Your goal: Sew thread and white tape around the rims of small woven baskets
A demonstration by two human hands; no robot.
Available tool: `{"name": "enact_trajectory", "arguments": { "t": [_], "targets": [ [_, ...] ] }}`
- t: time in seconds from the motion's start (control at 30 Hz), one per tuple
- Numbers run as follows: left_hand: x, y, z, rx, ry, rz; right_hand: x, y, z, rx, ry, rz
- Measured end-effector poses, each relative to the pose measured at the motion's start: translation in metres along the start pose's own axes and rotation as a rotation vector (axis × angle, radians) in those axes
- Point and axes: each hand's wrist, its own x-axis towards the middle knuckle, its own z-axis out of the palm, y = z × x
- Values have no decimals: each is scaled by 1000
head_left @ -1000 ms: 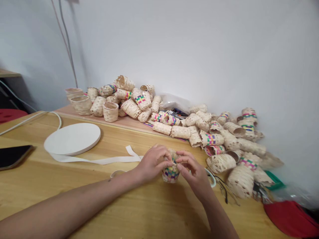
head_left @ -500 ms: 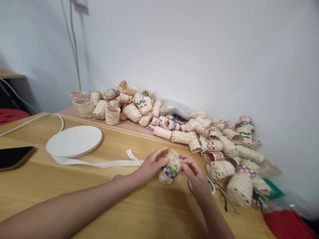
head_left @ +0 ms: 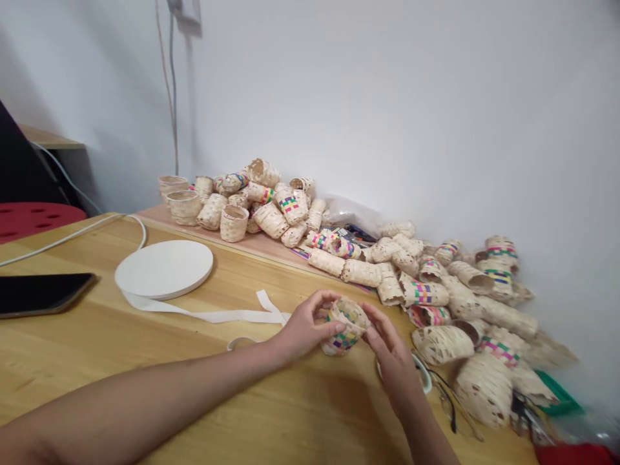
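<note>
A small woven wood-strip basket (head_left: 343, 327) with a multicoloured checked band sits tilted between my hands, its open mouth turned up and to the right. My left hand (head_left: 306, 327) curls around its left side, and my right hand (head_left: 388, 359) grips its right side. A white strip (head_left: 208, 316) runs along the table from a flat white roll (head_left: 163, 269), and its end lies a little left of my left hand.
Several woven baskets lie heaped along the wall on a wooden board (head_left: 271, 248) and spill onto the table's right side. Near my right hand lie eyeglasses (head_left: 448, 403) and a white dish (head_left: 423, 374). A black phone (head_left: 41, 294) lies at the left.
The basket has tipped from nearly upright, turning its mouth into view. My fingers have moved from its top rim to its sides. The whole view has shifted, with the table sliding right.
</note>
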Motion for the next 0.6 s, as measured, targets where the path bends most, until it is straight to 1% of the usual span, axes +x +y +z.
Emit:
{"name": "enact_trajectory", "arguments": {
  "t": [0.1, 0.3, 0.47, 0.6],
  "targets": [
    [1, 0, 0, -53, -14, 7, -1, -2, 1, -16, -13, 40],
    [3, 1, -2, -133, -33, 16, -2, -5, 2, -12, -22, 11],
    [-1, 9, -2, -176, -53, -59, 0, 3, 9, 24, 26, -34],
    [-5, 13, 0, -148, -70, -94, 0, 8, 13, 29, 6, -41]
  ]
}}
